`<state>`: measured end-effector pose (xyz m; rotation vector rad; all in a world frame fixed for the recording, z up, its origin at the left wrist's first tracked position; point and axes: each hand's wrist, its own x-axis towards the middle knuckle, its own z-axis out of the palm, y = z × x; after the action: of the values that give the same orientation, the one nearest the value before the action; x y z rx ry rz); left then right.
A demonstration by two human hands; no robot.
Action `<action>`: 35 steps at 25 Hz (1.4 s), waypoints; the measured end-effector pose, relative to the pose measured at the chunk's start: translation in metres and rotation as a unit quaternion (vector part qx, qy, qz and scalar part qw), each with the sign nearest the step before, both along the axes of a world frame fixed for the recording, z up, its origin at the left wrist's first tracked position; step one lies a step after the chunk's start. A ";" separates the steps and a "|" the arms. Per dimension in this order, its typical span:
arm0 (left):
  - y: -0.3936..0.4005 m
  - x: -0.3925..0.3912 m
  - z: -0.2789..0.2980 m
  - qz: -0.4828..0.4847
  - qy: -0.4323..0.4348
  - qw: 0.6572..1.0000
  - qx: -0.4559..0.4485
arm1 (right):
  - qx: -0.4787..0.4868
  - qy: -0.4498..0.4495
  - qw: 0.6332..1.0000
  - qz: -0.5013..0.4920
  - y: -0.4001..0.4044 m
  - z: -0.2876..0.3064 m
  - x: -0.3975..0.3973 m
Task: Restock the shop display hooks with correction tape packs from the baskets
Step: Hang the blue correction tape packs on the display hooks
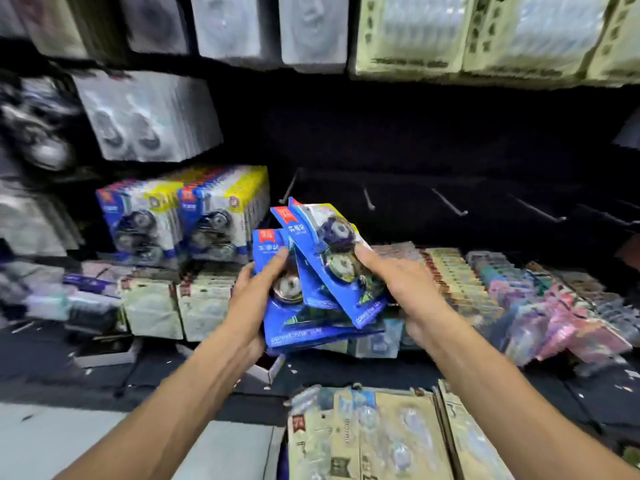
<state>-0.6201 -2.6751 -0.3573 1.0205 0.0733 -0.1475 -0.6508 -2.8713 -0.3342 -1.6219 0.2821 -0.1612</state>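
A fanned bundle of blue correction tape packs (pixel 313 271) is held in front of me at the picture's middle. My left hand (pixel 254 299) grips the bundle's left side, thumb across the front pack. My right hand (pixel 398 285) holds the right side, thumb pressed on the top pack's blister. Two full rows of matching blue and yellow packs (pixel 180 216) hang on hooks to the left. Just beyond the bundle a bare metal hook (pixel 291 187) sticks out, and more bare hooks (pixel 450 202) run off to the right on the dark panel.
Grey and pale green blister packs (pixel 433 36) hang in rows above. Beige packs (pixel 180 306) and pink and purple packs (pixel 554 306) fill a shelf below the hooks. A box of beige packs (pixel 374 441) sits near my body. The image is blurred.
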 end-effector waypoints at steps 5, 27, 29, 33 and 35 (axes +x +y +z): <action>0.065 0.010 0.007 0.014 0.021 1.000 -0.004 | 0.124 -0.003 0.991 -0.041 0.076 0.008 0.024; 0.189 0.037 -0.009 0.192 0.074 0.978 0.045 | 0.159 0.018 0.986 0.037 0.199 -0.011 0.108; 0.199 0.040 -0.008 0.284 0.061 0.956 0.040 | 0.145 -0.009 0.989 -0.007 0.199 -0.016 0.113; 0.225 0.041 -0.006 0.418 0.043 0.902 0.101 | 0.033 -0.074 0.995 -0.056 0.193 -0.023 0.124; 0.231 0.034 0.001 0.447 0.027 0.891 0.075 | 0.005 -0.073 0.995 -0.060 0.200 -0.026 0.128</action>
<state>-0.5857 -2.4444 -0.3567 1.0474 0.6033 0.6845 -0.5230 -2.6717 -0.3603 -1.5751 0.2665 -0.3686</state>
